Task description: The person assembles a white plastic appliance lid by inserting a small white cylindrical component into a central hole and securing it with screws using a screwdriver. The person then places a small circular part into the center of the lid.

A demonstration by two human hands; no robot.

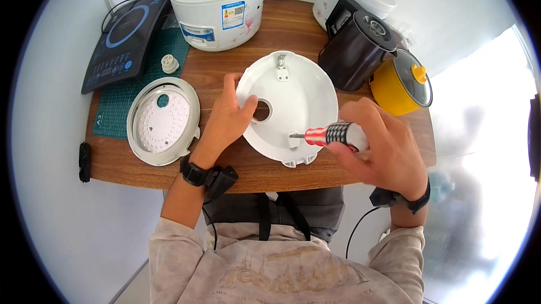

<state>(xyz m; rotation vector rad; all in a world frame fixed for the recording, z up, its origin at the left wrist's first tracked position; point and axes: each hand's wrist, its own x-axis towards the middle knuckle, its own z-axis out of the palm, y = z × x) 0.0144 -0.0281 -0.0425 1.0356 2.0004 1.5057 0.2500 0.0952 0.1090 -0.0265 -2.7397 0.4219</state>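
A white round rice cooker lid shell (296, 98) lies with its hollow inside up at the middle of the table. At its left edge my left hand (228, 109) grips the rim, thumb over the inside near the round hole. My right hand (389, 146) is wrapped round a screwdriver (341, 135) with a red, black and pale handle. The screwdriver is held nearly level, its tip at a small white post (293, 140) in the lower part of the shell. Whether the tip sits in a screw cannot be made out. A metal latch piece (282, 67) shows at the shell's far side.
Left of the shell lie a perforated inner lid (163, 121), a small white cap (169, 64), a green cutting mat (112, 118) and a black induction cooker (121, 39). Behind stands a rice cooker body (217, 8). A dark kettle (355, 50) and yellow pot (394, 87) stand right.
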